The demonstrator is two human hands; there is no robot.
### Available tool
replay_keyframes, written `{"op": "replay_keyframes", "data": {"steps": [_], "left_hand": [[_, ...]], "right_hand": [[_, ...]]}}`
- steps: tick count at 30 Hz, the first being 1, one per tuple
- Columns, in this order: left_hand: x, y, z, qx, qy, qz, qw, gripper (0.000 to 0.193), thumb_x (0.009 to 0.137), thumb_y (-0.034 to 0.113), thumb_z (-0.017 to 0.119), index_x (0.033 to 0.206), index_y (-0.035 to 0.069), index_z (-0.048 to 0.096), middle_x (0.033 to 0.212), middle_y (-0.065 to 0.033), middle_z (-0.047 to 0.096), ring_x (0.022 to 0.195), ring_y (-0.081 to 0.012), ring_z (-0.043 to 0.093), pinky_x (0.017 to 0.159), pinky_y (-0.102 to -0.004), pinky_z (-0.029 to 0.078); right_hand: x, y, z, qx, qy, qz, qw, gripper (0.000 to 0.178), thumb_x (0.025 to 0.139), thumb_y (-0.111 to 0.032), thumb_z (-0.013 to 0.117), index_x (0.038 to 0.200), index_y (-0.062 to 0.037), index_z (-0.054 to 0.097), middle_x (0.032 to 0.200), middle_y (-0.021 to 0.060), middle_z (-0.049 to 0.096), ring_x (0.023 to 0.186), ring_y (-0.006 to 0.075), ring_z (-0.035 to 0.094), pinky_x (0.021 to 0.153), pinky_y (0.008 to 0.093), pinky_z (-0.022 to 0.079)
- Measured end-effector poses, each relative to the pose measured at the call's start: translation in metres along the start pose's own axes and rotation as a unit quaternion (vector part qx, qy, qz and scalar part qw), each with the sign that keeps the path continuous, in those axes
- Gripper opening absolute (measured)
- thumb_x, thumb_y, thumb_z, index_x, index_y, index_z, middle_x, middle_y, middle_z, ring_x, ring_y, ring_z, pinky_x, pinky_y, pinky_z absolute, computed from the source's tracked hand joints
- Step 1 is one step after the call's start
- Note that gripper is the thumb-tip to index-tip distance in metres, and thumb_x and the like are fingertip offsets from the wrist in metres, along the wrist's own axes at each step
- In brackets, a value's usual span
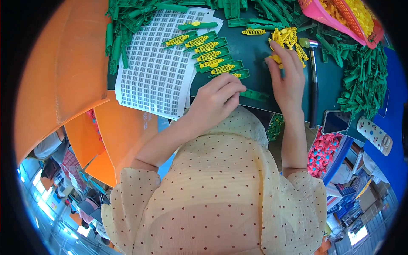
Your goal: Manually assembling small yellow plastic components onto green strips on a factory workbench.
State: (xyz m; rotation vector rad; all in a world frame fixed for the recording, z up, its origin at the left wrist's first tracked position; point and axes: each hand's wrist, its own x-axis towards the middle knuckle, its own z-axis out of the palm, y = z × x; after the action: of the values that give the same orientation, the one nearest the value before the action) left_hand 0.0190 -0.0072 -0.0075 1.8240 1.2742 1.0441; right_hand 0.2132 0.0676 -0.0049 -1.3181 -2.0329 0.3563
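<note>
My left hand (219, 97) is closed, with its fingers pinched on one end of a slim green plastic part (255, 94) near the table's front edge. My right hand (287, 74) reaches to a small pile of yellow plastic inserts (289, 38). Its thumb and forefinger are apart, beside the nearest yellow pieces; no grip on one shows. Left of the pile, several green parts with yellow inserts in them (209, 55) lie in a slanting row, partly on a printed sticker sheet (155, 63). My left hand partly hides the row's near end.
A black-handled hammer (313, 80) lies right of my right hand. Loose green parts heap up at the back left (131, 21) and right (365, 80). A pink basket (316, 19) holds yellow pieces. A phone (336, 122) and white patterned bottle (374, 135) lie at the right.
</note>
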Motion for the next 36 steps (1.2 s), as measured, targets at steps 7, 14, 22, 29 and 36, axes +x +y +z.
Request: {"op": "replay_keyframes", "data": {"steps": [7,14,22,29,36], "left_hand": [[0.004,0.001,0.001,0.091,0.019,0.062,0.994,0.021,0.084,-0.005,0.069,0.104,0.002,0.069,0.1,-0.0082,0.066,0.083,-0.0198,0.066,0.07,-0.029,0.055],[0.014,0.017,-0.003,-0.239,0.01,-0.134,0.962,0.019,0.089,0.003,0.071,0.108,0.002,0.068,0.097,-0.0085,0.067,0.085,-0.0171,0.065,0.074,-0.0289,0.053],[0.018,0.016,-0.016,-0.132,-0.031,0.002,0.991,0.02,0.09,-0.002,0.069,0.111,0.001,0.07,0.098,-0.0074,0.067,0.09,-0.0138,0.064,0.077,-0.0253,0.052],[0.005,0.005,-0.013,0.133,-0.002,0.07,0.989,0.019,0.081,0.004,0.075,0.1,0.004,0.07,0.096,-0.0071,0.068,0.082,-0.0242,0.064,0.07,-0.0343,0.052],[0.004,0.003,0.0,0.175,-0.069,0.073,0.979,0.017,0.082,0.01,0.075,0.096,0.004,0.069,0.097,-0.006,0.067,0.084,-0.0246,0.063,0.072,-0.0349,0.052]], "right_hand": [[-0.031,-0.001,-0.021,0.278,0.028,0.126,0.952,0.022,0.085,0.006,0.072,0.106,-0.0004,0.068,0.109,0.0103,0.065,0.103,0.0191,0.062,0.091,0.0293,0.048],[-0.042,-0.032,-0.016,0.451,-0.036,0.139,0.881,0.023,0.084,0.008,0.072,0.104,-0.0008,0.065,0.111,0.0112,0.063,0.103,0.0191,0.06,0.092,0.0303,0.049],[-0.04,-0.039,-0.02,0.206,-0.077,0.016,0.975,0.038,0.085,0.007,0.072,0.121,0.0004,0.063,0.108,0.0135,0.069,0.096,0.0219,0.067,0.085,0.0309,0.053],[-0.058,-0.014,-0.04,0.223,-0.026,0.157,0.962,0.025,0.096,-0.001,0.065,0.121,0.0002,0.064,0.104,0.0091,0.074,0.09,0.0128,0.068,0.081,0.0262,0.053],[-0.07,-0.013,-0.045,0.109,-0.138,0.198,0.964,0.019,0.093,-0.008,0.071,0.111,-0.0032,0.07,0.093,0.0065,0.07,0.075,0.0096,0.062,0.068,0.0238,0.049]]}}
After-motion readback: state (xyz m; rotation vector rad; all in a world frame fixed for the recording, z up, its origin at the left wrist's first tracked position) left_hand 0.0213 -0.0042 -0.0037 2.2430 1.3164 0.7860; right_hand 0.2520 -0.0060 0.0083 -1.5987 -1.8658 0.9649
